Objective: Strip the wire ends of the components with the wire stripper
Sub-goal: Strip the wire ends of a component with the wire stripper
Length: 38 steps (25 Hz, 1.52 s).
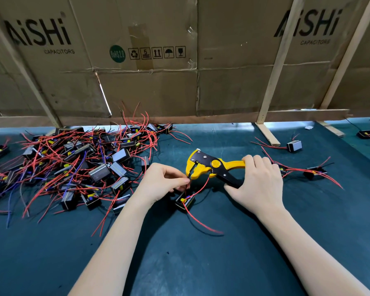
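My right hand [257, 182] grips the handles of the yellow and black wire stripper [207, 165], whose jaws point left. My left hand [161, 181] pinches a thin wire end right at those jaws. That wire runs down to a small black component [184, 203] with yellow and blue parts, lying on the mat just below my left hand. Red wires [198, 221] from the component trail toward me across the mat.
A big tangled pile of components [77, 165] with red, blue and black wires fills the left of the green mat [179, 263]. A few single components [294, 145] lie to the right, one [314, 172] just beyond my right hand. Cardboard panels [150, 60] with wooden struts [273, 77] wall off the back.
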Each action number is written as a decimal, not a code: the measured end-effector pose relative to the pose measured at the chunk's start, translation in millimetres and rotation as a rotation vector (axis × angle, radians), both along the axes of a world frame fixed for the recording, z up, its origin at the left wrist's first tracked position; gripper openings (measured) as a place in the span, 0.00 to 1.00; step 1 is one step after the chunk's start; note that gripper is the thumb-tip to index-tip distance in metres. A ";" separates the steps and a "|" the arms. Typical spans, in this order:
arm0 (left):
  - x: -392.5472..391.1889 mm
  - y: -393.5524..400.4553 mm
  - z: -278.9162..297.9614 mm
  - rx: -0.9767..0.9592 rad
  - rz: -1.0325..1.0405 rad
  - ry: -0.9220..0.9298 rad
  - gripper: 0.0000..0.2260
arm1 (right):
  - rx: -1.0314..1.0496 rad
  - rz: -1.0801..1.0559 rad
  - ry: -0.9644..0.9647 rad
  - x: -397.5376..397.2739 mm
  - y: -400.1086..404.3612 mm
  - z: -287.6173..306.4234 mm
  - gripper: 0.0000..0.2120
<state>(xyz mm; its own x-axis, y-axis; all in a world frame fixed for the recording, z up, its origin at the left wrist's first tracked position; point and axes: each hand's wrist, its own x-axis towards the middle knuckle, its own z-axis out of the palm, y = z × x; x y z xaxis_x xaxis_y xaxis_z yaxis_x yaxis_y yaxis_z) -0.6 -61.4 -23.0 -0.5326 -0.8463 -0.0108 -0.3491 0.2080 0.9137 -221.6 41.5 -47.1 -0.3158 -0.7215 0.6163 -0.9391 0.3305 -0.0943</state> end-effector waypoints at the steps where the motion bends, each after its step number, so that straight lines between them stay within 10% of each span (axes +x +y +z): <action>1: -0.7 1.1 -0.7 -0.021 0.040 0.005 0.05 | -0.006 -0.008 0.010 0.1 0.1 -1.0 0.30; 38: -5.2 2.3 -7.9 -0.017 0.029 0.091 0.04 | -0.176 0.008 0.142 -8.1 0.3 2.1 0.26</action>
